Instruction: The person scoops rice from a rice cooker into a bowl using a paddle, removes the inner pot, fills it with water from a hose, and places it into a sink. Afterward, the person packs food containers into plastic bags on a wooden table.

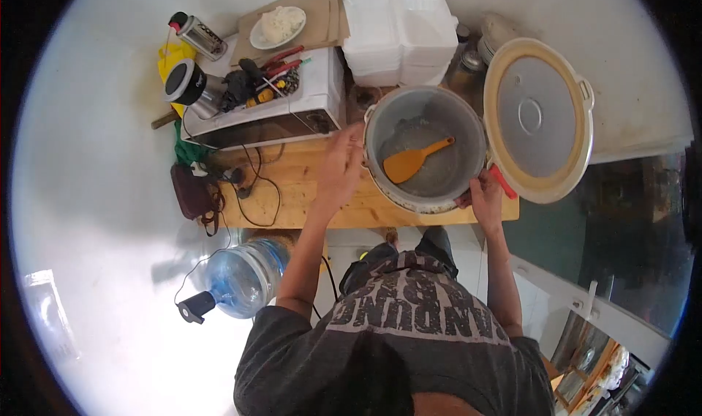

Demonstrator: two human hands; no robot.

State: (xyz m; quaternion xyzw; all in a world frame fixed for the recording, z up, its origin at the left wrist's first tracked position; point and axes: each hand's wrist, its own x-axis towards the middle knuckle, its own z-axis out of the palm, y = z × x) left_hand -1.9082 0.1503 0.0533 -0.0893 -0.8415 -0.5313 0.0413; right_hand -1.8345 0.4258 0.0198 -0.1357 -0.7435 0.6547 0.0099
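Note:
A large rice cooker (428, 201) stands on the wooden table with its grey inside showing. An orange rice paddle (406, 164) lies in it, handle toward the upper right. The round lid (538, 116) is hinged up at the right. My left hand (342, 161) is beside the cooker's left side, fingers stretched out, tips near the side handle. At the lower right rim, my right hand (484, 196) has its fingers closed on the cooker's edge, close to a red latch (503, 182). Part of that grip is hidden.
Behind are stacked white foam boxes (398, 39) and a plate of rice (278, 27) on cardboard. A white box (314, 87) carries tools and a steel tumbler (197, 88). Cables (257, 189) lie on the table's left. A water jug (245, 277) stands below left.

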